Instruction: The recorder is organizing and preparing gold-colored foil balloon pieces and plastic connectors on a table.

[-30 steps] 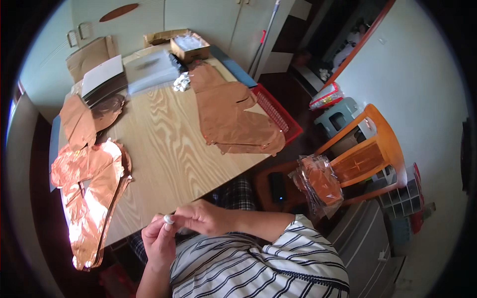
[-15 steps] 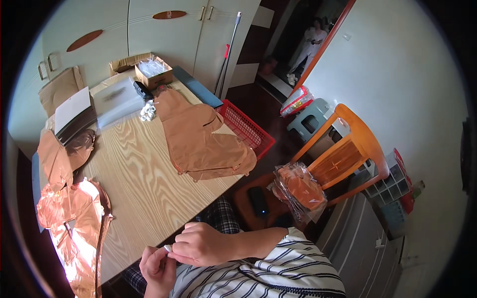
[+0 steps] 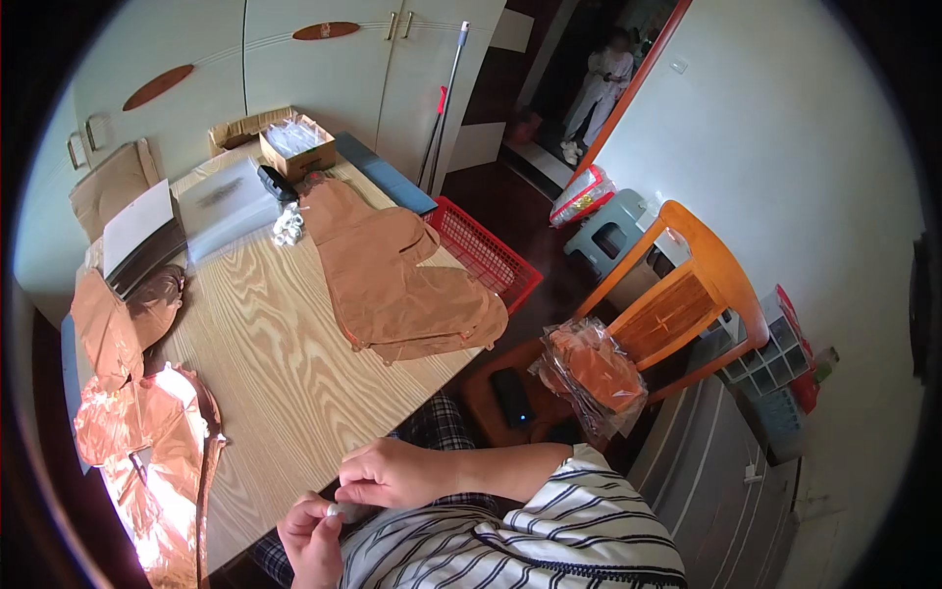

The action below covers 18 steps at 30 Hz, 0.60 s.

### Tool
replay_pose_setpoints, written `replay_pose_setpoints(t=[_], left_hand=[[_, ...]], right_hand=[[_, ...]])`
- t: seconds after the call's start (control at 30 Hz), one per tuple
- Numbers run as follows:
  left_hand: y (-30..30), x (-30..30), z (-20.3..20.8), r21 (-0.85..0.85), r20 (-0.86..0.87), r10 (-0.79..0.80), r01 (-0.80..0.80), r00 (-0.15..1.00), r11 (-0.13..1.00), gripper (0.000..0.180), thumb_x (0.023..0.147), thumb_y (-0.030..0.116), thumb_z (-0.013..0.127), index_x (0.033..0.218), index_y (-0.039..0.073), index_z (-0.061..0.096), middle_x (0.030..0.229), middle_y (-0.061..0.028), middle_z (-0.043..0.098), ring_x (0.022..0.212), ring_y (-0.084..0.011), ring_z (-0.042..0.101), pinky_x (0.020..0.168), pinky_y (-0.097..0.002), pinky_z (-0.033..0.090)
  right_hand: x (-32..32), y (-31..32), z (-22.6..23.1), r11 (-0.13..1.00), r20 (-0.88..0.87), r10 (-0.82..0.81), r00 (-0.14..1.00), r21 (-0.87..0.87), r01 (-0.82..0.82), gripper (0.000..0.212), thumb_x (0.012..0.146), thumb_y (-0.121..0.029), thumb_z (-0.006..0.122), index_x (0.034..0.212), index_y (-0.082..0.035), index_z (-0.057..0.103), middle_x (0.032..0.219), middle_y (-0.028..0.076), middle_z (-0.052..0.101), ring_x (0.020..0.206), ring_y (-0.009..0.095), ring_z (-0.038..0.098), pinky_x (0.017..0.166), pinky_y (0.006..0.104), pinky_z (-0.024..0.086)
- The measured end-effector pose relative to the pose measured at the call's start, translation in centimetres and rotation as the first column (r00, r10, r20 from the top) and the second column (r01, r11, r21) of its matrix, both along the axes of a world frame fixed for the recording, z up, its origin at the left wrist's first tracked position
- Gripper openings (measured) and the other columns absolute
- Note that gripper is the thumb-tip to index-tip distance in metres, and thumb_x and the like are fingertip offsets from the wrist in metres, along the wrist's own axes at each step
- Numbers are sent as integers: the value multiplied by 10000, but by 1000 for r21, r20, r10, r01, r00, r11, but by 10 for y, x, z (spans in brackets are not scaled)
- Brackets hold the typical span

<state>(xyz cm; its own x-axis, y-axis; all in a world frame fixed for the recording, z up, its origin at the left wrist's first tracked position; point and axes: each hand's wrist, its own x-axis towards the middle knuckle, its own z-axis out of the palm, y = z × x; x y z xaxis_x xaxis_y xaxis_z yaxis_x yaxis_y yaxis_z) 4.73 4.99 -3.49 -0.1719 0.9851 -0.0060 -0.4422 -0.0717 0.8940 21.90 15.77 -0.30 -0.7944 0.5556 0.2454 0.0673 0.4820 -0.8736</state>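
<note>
Both hands are close together at the table's near edge, over my lap. My left hand [image 3: 312,540] is closed, with a small white piece [image 3: 335,509] pinched between thumb and forefinger; its kind is too small to tell. Just above and to the right, my right hand [image 3: 388,474] has its fingers bent and its tips pressed together; whatever they hold is hidden. A flat copper-coloured foil balloon [image 3: 392,265] lies on the far right of the table. Beside it sits a small bunch of white coils [image 3: 287,226]. More shiny copper foil [image 3: 147,461] hangs over the left edge.
The wooden table [image 3: 265,344] carries a carton of clear plastic bags [image 3: 297,142], clear sheets [image 3: 231,206] and a stack of papers [image 3: 142,231]. A red basket [image 3: 486,250] and a wooden chair [image 3: 687,304] with bagged orange foil [image 3: 594,368] stand right. A person [image 3: 601,88] is in the doorway.
My right hand's fingertips have drawn slightly away from the white piece, which stays in my left hand. The view has shifted a little. The person in the doorway has changed posture.
</note>
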Motion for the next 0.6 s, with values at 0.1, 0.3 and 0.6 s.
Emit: replay_pose_setpoints(t=[0.1,0.3,0.6], left_hand=[[4,-1,5,27,120,-7,4,993,1000,57,818,41,614,784,-4,622,689,-18,478,584,-100,431,575,-259,350],[14,0,14,6,269,-37,36,962,999,117,860,87,575,763,25,594,643,6,412,524,-93,345,543,-284,301],[36,-8,28,-155,326,-116,174,938,973,180,913,96,490,733,95,472,645,32,354,566,-110,349,593,-282,335]], right_hand=[[7,2,0,991,45,-73,996,114,68,174,859,-153,703,775,-31,611,717,99,553,649,283,582,579,376,448],[20,14,27,933,-58,-206,977,289,213,129,844,-105,719,861,-48,604,739,57,540,623,229,562,578,343,451],[22,16,32,969,-120,-246,962,-28,244,341,869,-64,683,1191,-10,587,1101,73,602,710,83,571,677,228,484]])
